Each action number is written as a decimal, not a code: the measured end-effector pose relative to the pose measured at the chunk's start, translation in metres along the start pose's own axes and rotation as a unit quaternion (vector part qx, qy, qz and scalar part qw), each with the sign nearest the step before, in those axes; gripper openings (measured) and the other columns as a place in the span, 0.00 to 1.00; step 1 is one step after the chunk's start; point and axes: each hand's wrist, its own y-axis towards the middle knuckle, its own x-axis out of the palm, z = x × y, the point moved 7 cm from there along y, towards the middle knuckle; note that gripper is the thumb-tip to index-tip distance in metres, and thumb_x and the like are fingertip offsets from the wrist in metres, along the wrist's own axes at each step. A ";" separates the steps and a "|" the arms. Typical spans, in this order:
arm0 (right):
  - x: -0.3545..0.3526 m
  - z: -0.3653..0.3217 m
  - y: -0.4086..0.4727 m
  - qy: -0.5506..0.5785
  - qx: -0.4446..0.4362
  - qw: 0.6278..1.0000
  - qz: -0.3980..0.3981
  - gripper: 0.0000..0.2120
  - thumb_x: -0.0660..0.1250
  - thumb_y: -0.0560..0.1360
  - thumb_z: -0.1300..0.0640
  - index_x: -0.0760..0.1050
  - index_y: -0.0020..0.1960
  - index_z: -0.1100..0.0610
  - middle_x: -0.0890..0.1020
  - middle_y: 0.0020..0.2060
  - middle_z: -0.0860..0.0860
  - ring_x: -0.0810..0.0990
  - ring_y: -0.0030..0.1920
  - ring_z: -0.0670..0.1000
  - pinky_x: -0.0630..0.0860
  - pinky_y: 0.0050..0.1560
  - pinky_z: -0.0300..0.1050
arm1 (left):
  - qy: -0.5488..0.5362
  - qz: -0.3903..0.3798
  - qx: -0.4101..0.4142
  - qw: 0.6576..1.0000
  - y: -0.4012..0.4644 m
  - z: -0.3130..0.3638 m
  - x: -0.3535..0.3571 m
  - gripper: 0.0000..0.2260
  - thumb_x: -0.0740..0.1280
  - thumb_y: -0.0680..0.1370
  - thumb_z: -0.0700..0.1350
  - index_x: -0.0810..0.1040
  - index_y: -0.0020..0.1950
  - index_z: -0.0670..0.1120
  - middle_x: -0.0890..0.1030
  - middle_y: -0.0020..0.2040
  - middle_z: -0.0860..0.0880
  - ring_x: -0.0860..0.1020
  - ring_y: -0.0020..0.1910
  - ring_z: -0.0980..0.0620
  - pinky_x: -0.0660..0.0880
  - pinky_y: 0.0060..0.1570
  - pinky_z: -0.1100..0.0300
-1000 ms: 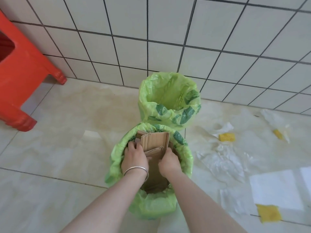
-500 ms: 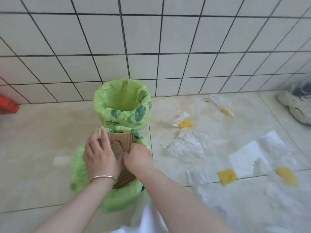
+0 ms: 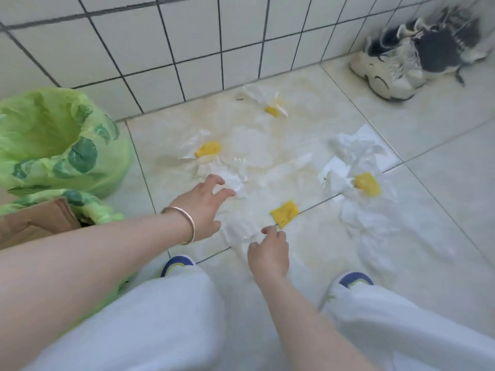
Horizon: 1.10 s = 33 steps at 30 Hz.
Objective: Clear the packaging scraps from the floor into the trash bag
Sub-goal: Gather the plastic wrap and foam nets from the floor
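Observation:
Several clear plastic packaging scraps with yellow labels lie spread on the pale floor tiles: one by the wall (image 3: pixel 273 109), one (image 3: pixel 208 149) near the bags, one (image 3: pixel 285 213) in the middle, one (image 3: pixel 367 183) at the right. My left hand (image 3: pixel 203 207), wearing a bracelet, reaches with spread fingers to a crumpled plastic scrap (image 3: pixel 230 178). My right hand (image 3: pixel 267 253) hovers with loosely curled fingers at the edge of a flat plastic sheet (image 3: pixel 238 231). At the left, the near green trash bag (image 3: pixel 88 210) holds folded cardboard (image 3: pixel 40 220).
A second green bag (image 3: pixel 53 145) stands open against the white tiled wall. A pair of sneakers (image 3: pixel 396 70) sits in the far right corner. My slippered feet (image 3: pixel 176 263) and white trousers fill the bottom of the view.
Both hands have let go of the cardboard in the near bag and swung right toward the plastic scraps. The view has turned right, bringing the sneakers in.

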 end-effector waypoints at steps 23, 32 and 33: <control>0.062 0.117 0.050 0.232 0.275 0.931 0.059 0.26 0.62 0.75 0.55 0.62 0.72 0.45 0.56 0.70 0.54 0.60 0.66 0.61 0.64 0.68 0.51 | -0.218 -0.061 -0.174 0.958 0.064 0.046 0.205 0.23 0.60 0.76 0.59 0.65 0.70 0.58 0.61 0.69 0.49 0.65 0.61 0.42 0.60 0.68 0.58; 0.076 0.084 0.076 0.345 0.183 0.921 -0.019 0.16 0.51 0.81 0.60 0.72 0.64 0.51 0.69 0.59 0.52 0.73 0.58 0.53 0.67 0.55 0.39 | -0.321 -0.086 -0.183 0.925 0.077 0.068 0.203 0.16 0.51 0.82 0.46 0.75 0.62 0.44 0.65 0.65 0.43 0.64 0.65 0.43 0.57 0.68 0.59; 0.077 0.083 0.076 0.361 0.190 0.913 -0.027 0.13 0.52 0.81 0.59 0.73 0.56 0.50 0.72 0.53 0.51 0.74 0.52 0.51 0.67 0.50 0.39 | -0.340 -0.085 -0.187 0.917 0.078 0.069 0.201 0.16 0.52 0.82 0.46 0.76 0.59 0.43 0.67 0.64 0.42 0.65 0.64 0.43 0.58 0.66 0.59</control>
